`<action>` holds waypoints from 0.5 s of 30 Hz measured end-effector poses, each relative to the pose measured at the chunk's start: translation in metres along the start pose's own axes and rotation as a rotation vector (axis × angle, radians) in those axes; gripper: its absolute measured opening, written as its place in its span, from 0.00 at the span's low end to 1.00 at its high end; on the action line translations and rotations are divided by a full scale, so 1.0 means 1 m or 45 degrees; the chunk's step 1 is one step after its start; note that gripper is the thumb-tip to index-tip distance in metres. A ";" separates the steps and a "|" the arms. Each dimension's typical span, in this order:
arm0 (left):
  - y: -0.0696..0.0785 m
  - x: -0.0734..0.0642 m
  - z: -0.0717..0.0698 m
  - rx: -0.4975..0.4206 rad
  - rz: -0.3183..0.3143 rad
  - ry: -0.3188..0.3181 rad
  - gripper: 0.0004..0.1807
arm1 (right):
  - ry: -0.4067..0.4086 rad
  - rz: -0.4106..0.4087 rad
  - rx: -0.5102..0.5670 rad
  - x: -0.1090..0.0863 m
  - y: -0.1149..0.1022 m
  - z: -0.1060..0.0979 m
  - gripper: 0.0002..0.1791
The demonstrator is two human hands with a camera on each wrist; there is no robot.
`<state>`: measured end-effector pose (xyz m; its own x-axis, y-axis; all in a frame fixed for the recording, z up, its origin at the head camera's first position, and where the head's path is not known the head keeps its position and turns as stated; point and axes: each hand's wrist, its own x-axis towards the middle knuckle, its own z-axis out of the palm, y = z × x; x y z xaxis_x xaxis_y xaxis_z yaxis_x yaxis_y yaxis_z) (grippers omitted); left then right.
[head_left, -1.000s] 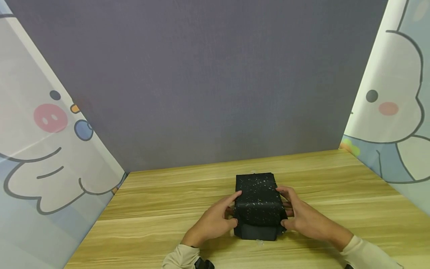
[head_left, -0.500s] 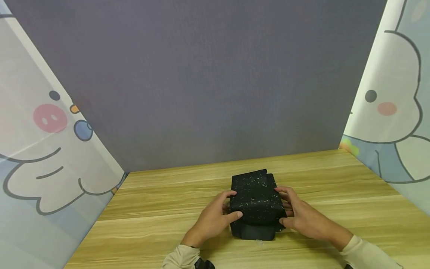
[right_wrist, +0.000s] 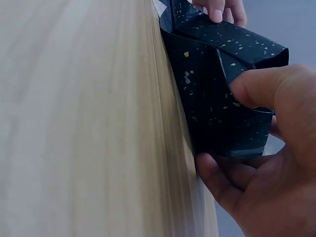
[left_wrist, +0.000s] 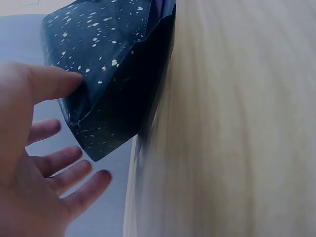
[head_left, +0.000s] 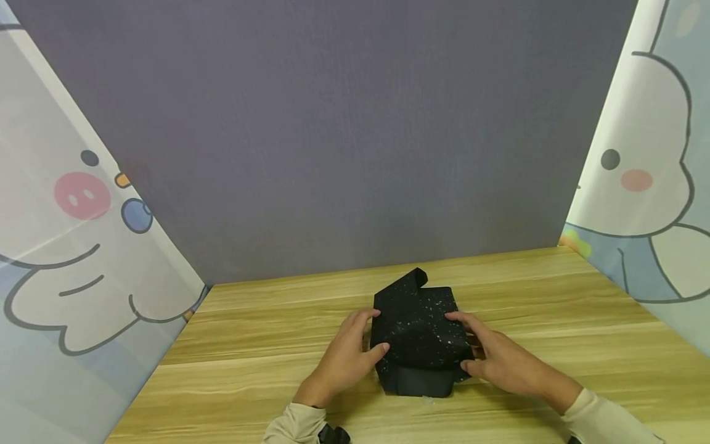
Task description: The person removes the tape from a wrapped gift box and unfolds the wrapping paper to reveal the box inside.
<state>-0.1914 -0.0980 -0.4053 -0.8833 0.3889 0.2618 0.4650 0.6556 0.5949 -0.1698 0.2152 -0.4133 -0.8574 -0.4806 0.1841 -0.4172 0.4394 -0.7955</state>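
A sheet of black speckled wrapping paper (head_left: 413, 327), creased and folded into a boxy shape, sits on the wooden table. Its top layer is skewed to the left, and a far corner stands up and curls over. A plain dark front flap (head_left: 424, 382) lies below it. My left hand (head_left: 346, 354) is at the left side, thumb touching the paper, the other fingers loosely spread in the left wrist view. On the right side my right hand (head_left: 501, 357) pinches the folded edge, thumb (right_wrist: 256, 89) on the paper and fingers around its end. What lies inside is hidden.
A small clear bit of film, perhaps tape (head_left: 428, 401), lies at the paper's front edge. The wooden table (head_left: 266, 333) meets a grey panel (head_left: 344, 135) behind and cartoon-printed panels (head_left: 66, 277) at both sides.
The paper's top layer has shifted left and twisted, and its far corner has risen and curled. My left hand has moved slightly left; my right hand stays nearly in place.
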 end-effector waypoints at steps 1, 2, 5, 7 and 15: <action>0.000 0.000 0.000 -0.007 0.013 0.015 0.34 | 0.002 -0.006 -0.007 0.000 0.000 0.000 0.43; 0.000 0.000 0.000 -0.014 0.025 0.028 0.36 | 0.001 -0.014 -0.009 0.000 0.000 -0.001 0.43; 0.001 0.000 0.000 -0.014 0.087 0.071 0.41 | 0.001 -0.030 -0.006 0.000 0.000 -0.001 0.43; 0.002 0.000 -0.001 0.008 0.138 0.090 0.44 | 0.002 -0.045 -0.006 0.000 0.000 -0.001 0.42; 0.003 0.000 -0.002 0.086 0.301 0.120 0.51 | 0.006 -0.048 -0.014 0.001 0.000 -0.001 0.42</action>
<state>-0.1903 -0.0978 -0.4020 -0.7498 0.4764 0.4592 0.6593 0.5967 0.4574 -0.1708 0.2156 -0.4132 -0.8424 -0.4933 0.2169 -0.4526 0.4293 -0.7816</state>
